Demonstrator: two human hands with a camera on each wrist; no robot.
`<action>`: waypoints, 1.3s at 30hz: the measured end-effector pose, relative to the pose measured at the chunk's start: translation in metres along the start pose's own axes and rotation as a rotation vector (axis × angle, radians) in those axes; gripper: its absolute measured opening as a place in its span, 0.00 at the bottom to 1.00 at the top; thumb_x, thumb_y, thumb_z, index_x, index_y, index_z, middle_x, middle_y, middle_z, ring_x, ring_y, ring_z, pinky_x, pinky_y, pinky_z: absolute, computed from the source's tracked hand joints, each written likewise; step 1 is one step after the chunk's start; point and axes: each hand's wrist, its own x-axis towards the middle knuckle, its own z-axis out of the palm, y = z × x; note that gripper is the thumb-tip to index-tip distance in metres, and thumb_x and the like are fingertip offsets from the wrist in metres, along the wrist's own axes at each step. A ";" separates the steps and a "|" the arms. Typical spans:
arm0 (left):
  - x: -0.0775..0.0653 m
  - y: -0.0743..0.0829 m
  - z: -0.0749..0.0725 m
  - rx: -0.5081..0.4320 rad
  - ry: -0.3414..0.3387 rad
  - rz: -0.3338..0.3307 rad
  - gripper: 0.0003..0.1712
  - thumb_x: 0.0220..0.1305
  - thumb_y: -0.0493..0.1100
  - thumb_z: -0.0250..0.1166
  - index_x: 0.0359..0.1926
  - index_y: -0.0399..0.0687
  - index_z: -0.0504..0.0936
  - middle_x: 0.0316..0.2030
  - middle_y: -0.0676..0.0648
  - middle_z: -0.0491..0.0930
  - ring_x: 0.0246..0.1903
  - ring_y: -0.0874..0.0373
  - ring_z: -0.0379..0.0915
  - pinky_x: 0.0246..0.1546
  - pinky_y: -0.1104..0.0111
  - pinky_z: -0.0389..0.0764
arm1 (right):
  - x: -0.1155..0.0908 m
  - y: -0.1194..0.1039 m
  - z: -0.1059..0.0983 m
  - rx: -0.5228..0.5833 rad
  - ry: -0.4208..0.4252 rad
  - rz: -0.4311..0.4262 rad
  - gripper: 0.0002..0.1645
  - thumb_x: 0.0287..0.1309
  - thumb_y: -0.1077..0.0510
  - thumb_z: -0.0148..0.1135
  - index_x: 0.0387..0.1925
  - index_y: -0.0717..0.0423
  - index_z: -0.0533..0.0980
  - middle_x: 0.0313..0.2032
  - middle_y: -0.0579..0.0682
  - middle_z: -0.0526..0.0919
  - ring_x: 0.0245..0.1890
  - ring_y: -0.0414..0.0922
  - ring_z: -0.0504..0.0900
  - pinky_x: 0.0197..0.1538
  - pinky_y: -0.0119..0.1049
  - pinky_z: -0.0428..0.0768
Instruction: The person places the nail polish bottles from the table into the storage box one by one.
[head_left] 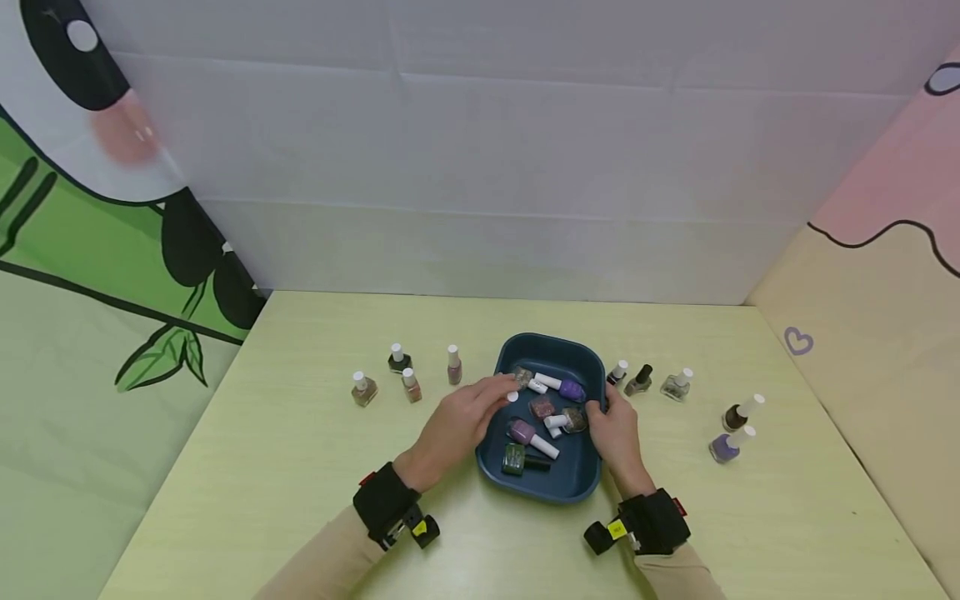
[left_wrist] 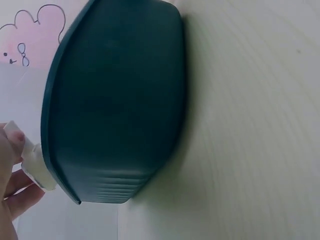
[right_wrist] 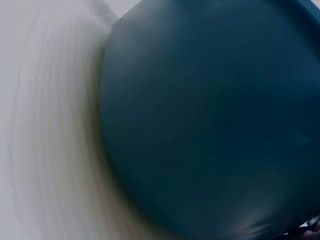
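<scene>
A dark blue plastic tray point(head_left: 551, 346) holds several nail polish bottles, among them a purple bottle point(head_left: 572, 391), a mauve bottle point(head_left: 521, 431) and a green bottle with a black cap point(head_left: 513, 459). My left hand point(head_left: 459, 423) reaches to the tray's left rim and pinches a white-capped nail polish bottle point(left_wrist: 39, 167) between thumb and fingers, right at the rim in the left wrist view. On the opposite side, my right hand point(head_left: 617, 433) grips the tray's right wall, thumb at the inner edge. The tray's outer wall point(right_wrist: 210, 120) fills most of the right wrist view.
Left of the tray stand several polish bottles, including a brownish one point(head_left: 364, 390) and a pinkish one point(head_left: 454, 367). More stand to the right: a clear bottle point(head_left: 677, 386), a dark one point(head_left: 736, 417) and a purple one point(head_left: 723, 448). A fabric wall point(head_left: 480, 250) rises behind the table.
</scene>
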 end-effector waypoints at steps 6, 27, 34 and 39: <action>-0.001 0.001 -0.001 0.138 -0.104 0.161 0.21 0.65 0.29 0.69 0.58 0.43 0.82 0.56 0.45 0.85 0.58 0.53 0.82 0.56 0.66 0.82 | -0.001 0.000 0.000 0.000 0.002 -0.006 0.29 0.69 0.67 0.49 0.69 0.73 0.69 0.62 0.71 0.78 0.59 0.63 0.80 0.63 0.60 0.77; 0.008 0.006 -0.003 0.452 -0.496 0.549 0.19 0.72 0.39 0.65 0.62 0.52 0.80 0.60 0.50 0.83 0.60 0.56 0.79 0.64 0.66 0.76 | -0.001 0.000 0.000 0.014 -0.001 0.000 0.29 0.69 0.67 0.49 0.69 0.73 0.68 0.63 0.71 0.77 0.60 0.63 0.79 0.64 0.60 0.75; 0.017 0.012 -0.003 0.519 -0.592 0.622 0.12 0.75 0.41 0.61 0.56 0.55 0.80 0.52 0.55 0.84 0.54 0.61 0.80 0.60 0.70 0.77 | 0.001 0.001 0.000 0.014 0.000 0.002 0.29 0.69 0.66 0.49 0.69 0.73 0.68 0.63 0.71 0.77 0.60 0.63 0.79 0.64 0.60 0.75; 0.021 0.016 -0.002 0.603 -0.644 0.691 0.11 0.76 0.43 0.60 0.55 0.58 0.80 0.50 0.57 0.83 0.52 0.63 0.79 0.59 0.71 0.76 | 0.000 0.001 0.001 0.007 0.007 -0.008 0.29 0.69 0.66 0.49 0.69 0.73 0.69 0.62 0.71 0.78 0.58 0.63 0.80 0.62 0.60 0.77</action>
